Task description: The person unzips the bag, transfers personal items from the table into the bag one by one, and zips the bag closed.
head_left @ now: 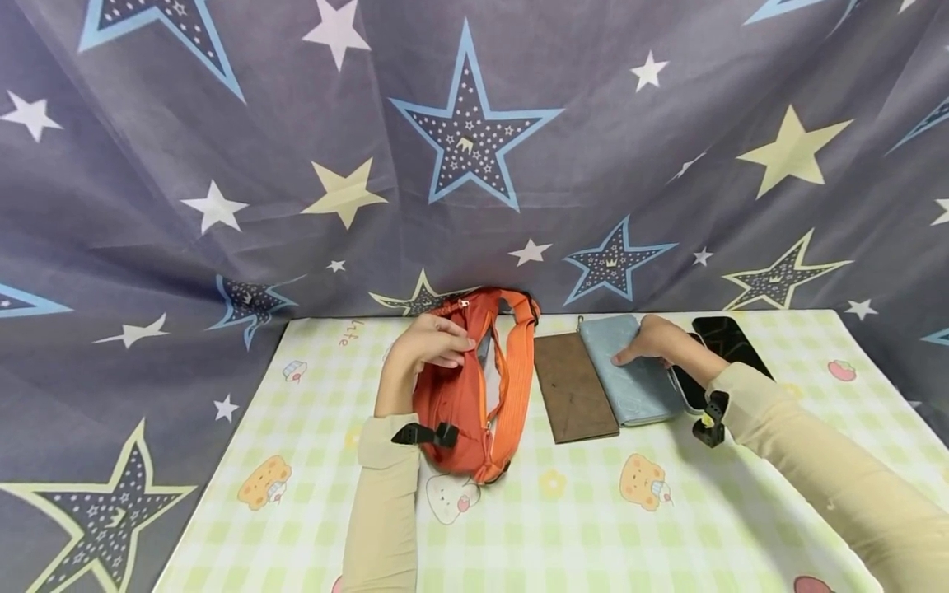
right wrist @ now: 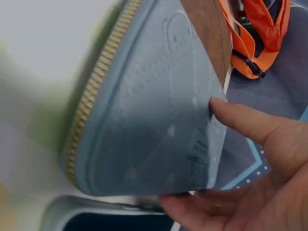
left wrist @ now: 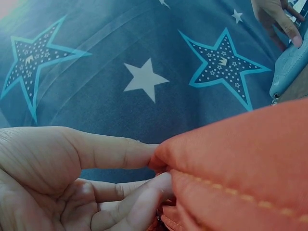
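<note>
My left hand point(head_left: 432, 342) pinches the rim of an orange-red waist bag point(head_left: 448, 416) between thumb and fingers. The bag's zipped mouth gapes, showing a pale lining, and its orange strap point(head_left: 519, 371) lies along the right side. In the left wrist view the fingertips point(left wrist: 139, 156) hold a fold of the bag fabric point(left wrist: 240, 159). Over to the right, my right hand point(head_left: 660, 339) grips a light blue zip wallet point(head_left: 630, 379). Its thumb presses the top face while the other fingers are at the edge, partly hidden under the wallet point(right wrist: 149, 120) in the right wrist view.
A flat brown wallet point(head_left: 574, 387) lies between the bag and the blue wallet. Right of the blue wallet are a black phone point(head_left: 730, 339) and another dark device point(head_left: 689, 387), partly covered by the arm. A star-patterned curtain point(head_left: 474, 247) hangs behind the checked tabletop point(head_left: 296, 527).
</note>
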Tool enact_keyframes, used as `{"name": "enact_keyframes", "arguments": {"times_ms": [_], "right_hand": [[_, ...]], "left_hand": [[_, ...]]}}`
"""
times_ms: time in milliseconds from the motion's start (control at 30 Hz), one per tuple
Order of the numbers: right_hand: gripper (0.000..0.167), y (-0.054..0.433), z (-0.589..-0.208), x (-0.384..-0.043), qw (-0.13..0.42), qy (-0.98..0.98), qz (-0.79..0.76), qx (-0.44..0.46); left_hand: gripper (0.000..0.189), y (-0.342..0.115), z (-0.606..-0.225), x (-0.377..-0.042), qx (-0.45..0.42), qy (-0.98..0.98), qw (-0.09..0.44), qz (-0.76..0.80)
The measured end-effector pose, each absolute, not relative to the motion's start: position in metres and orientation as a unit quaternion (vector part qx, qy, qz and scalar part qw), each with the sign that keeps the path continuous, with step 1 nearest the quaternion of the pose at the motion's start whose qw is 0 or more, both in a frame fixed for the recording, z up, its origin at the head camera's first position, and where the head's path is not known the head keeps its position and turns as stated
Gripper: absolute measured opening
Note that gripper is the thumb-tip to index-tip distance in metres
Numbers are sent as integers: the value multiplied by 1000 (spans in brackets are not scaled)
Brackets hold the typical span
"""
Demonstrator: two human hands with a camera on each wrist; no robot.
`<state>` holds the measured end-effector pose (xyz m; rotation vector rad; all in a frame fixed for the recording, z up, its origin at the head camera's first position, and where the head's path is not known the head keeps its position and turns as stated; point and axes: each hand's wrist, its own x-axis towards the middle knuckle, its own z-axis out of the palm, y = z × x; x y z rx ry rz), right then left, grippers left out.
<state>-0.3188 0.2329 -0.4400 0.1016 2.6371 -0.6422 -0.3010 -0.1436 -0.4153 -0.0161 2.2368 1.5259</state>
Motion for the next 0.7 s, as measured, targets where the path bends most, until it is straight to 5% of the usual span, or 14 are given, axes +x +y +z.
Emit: {"name": "enact_keyframes", "arguments": {"times_ms": [167,400,700], "right_hand": [[61,235,-435,-323,242,948,-202,45],[89,238,-433,-327,261,942,-201,55],[89,235,-435,-328,262,942,-199,60]], "left_hand": [[34,-143,-415,-301,-11,802,215,557],[35,-143,-414,-300,-15,796,215,565],[41,-145,-415,-300,-18,800,215,560]]}}
